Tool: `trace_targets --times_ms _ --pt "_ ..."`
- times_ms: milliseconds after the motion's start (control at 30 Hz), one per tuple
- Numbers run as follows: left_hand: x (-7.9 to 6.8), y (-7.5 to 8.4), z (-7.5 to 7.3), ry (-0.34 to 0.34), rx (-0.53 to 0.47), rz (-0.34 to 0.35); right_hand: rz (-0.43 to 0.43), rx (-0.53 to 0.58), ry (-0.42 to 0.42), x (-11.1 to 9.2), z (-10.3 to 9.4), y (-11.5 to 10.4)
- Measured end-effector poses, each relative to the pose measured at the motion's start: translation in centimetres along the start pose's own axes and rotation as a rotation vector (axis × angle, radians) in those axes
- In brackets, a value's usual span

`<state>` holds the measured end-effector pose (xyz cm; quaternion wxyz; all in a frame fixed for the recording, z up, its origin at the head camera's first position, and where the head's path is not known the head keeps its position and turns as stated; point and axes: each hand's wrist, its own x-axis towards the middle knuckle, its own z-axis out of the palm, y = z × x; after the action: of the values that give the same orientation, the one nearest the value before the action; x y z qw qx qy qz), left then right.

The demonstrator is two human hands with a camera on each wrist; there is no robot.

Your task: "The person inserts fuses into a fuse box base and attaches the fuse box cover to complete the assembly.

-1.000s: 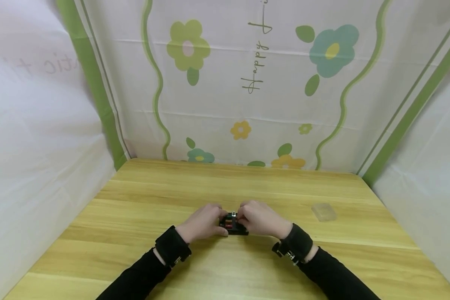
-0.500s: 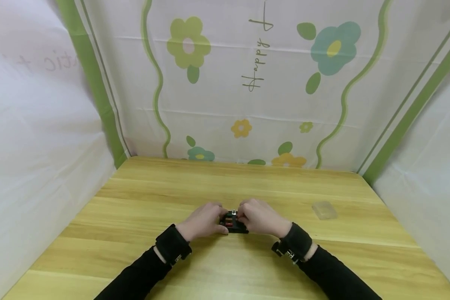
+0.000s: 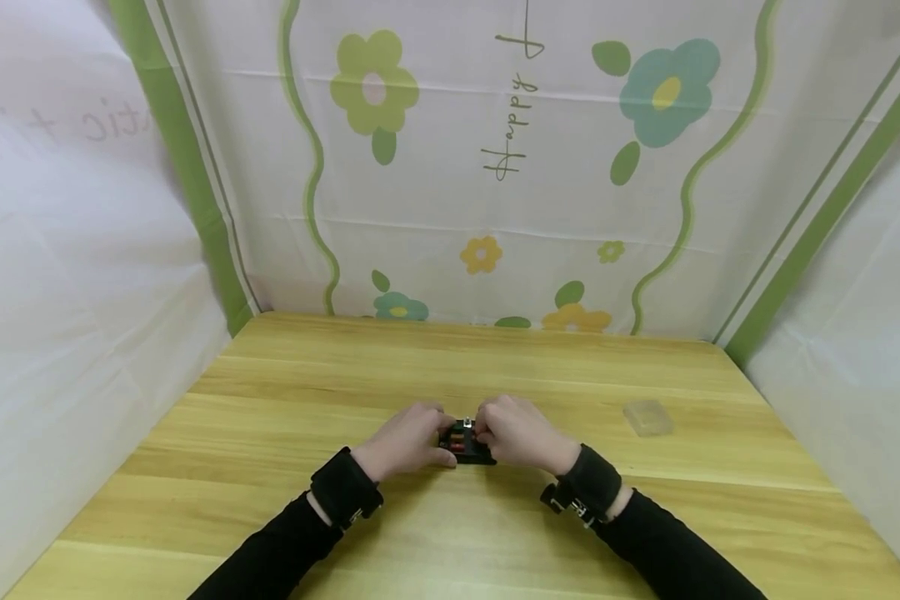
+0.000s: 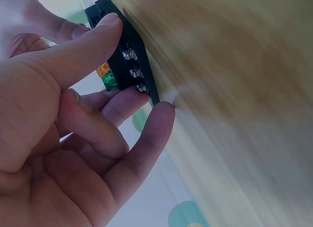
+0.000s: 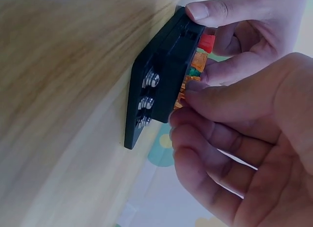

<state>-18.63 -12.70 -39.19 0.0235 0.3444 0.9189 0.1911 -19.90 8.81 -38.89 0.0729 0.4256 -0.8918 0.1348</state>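
A black fuse block (image 3: 468, 456) lies on the wooden table between both hands, with silver screw terminals (image 5: 145, 102) along its side. Coloured blade fuses stand up from its top: a red fuse (image 5: 207, 43), a green fuse (image 5: 194, 71) and orange ones. My left hand (image 3: 407, 442) grips the block's left end, thumb on the near edge and fingers at the far side. Thumb and fingertips of my right hand (image 3: 527, 437) pinch an orange fuse (image 5: 179, 102) at the block's right end; its lower part is hidden by the fingers.
A clear plastic cover (image 3: 648, 419) lies on the table to the right of the hands. Behind the table (image 3: 307, 367) hangs a white cloth (image 3: 435, 183) with flower prints, and more white cloth closes off both sides.
Both hands keep their hold on the block and the fuse with hardly any movement. The whole view shifts very slightly.
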Motion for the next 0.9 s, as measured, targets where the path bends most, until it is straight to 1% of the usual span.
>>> trace_targets --times_ms 133,333,500,767,900 --pt "0.07 -0.04 0.02 0.001 0.0 0.001 0.003 0.011 -0.001 -0.05 0.02 0.18" --pt "0.11 -0.11 0.08 0.006 0.01 0.012 -0.006 0.029 -0.032 -0.1 -0.26 0.23" --pt "0.1 -0.08 0.08 0.014 0.012 0.02 -0.007 0.002 -0.037 -0.06 -0.43 0.07" --pt "0.13 0.19 0.05 0.015 0.01 0.018 0.004 -0.049 -0.013 -0.11 -0.33 -0.19" --pt "0.05 0.16 0.18 0.013 0.009 0.014 0.003 -0.042 -0.012 -0.18 -0.25 -0.15"
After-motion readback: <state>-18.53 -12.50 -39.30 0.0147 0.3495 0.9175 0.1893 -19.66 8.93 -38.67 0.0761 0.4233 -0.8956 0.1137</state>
